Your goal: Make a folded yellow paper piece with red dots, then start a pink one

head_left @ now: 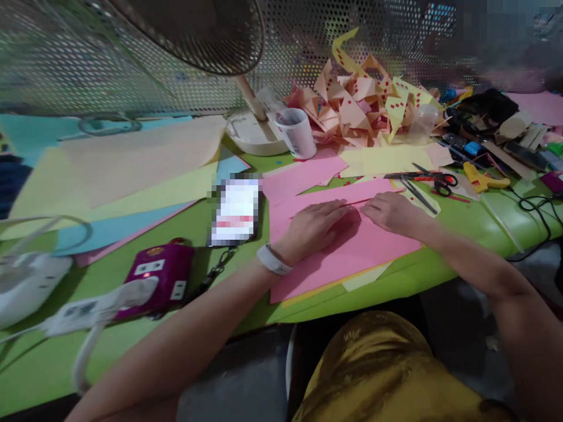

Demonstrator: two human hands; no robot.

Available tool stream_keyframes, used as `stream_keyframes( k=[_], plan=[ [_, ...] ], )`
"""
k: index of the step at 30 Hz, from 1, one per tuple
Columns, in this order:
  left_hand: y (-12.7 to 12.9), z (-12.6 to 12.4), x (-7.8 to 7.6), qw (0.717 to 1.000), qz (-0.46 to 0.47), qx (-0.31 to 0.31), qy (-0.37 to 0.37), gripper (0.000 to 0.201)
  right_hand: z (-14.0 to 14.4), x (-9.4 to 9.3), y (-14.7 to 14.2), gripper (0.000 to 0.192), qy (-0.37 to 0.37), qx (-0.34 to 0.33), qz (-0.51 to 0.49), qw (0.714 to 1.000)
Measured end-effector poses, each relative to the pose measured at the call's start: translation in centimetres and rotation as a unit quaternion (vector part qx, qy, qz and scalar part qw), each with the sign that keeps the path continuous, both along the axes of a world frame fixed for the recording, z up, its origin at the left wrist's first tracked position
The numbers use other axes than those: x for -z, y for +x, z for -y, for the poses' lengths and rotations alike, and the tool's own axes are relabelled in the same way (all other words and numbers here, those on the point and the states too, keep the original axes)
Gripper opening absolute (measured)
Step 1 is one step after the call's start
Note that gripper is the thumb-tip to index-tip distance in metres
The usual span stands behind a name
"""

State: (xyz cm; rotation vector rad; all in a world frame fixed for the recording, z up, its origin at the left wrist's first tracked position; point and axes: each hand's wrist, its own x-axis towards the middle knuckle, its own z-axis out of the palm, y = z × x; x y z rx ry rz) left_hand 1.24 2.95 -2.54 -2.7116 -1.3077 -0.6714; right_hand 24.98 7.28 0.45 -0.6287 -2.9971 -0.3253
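A pink paper sheet (pixel 338 252) is laid flat on the green surface (pixel 132 264), near its front edge. It's pressed down by the left hand (pixel 314 225) and right hand (pixel 391 212), fingers held together & flat along a fold line. Scissors (pixel 433 179) are seen just beyond the right hand; a phone (pixel 236 211) is lying left of the sheet.

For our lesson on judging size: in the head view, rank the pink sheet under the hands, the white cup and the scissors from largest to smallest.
1. Pink sheet
2. and 3. White cup and scissors: they look alike, so unranked.
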Motion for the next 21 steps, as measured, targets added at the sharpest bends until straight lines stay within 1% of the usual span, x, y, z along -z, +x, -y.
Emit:
stream_keyframes(
  k=[2, 5, 7, 9, 12, 14, 16, 18, 21],
  plan=[
    [0.4, 0.4, -0.2, 1.0, -0.004, -0.013, 0.019, 0.035, 0.0, 0.2, 0.1, 0.028, 0.007, -0.006, -0.018, 1.0],
    [0.8, 1.5, -0.9, 0.999, -0.038, -0.01, 0.019, 0.037, -0.2, 0.4, 0.3, 0.03, 0.014, 0.001, -0.055, 0.998],
    [0.9, 2.4, -1.6, 0.997, -0.076, -0.008, -0.002, 0.031, -0.4, 0.6, 0.6, 0.031, 0.006, 0.011, -0.076, 0.997],
    [1.0, 3.0, -2.2, 0.995, -0.099, -0.017, -0.028, 0.03, -0.7, 0.8, 0.8, 0.029, -0.016, 0.01, -0.083, 0.996],
    [0.9, 3.2, -2.8, 0.994, -0.075, -0.023, -0.071, 0.037, -1.1, 1.0, 1.2, 0.024, -0.054, 0.002, -0.086, 0.995],
    [0.7, 2.8, -2.8, 0.995, -0.032, -0.016, -0.098, 0.036, -1.3, 1.0, 1.3, 0.021, -0.084, -0.003, -0.097, 0.992],
    [0.4, 2.3, -2.5, 0.993, 0.001, -0.001, -0.116, 0.031, -1.3, 0.9, 1.4, 0.022, -0.116, 0.002, -0.109, 0.987],
    [0.1, 1.7, -1.9, 0.993, 0.0, 0.01, -0.117, 0.032, -1.1, 0.6, 1.4, 0.025, -0.141, 0.016, -0.117, 0.983],
    [-0.1, 1.2, -1.1, 0.995, -0.022, 0.033, -0.088, 0.04, -0.7, 0.1, 1.2, 0.028, -0.163, 0.049, -0.12, 0.978]
  ],
)
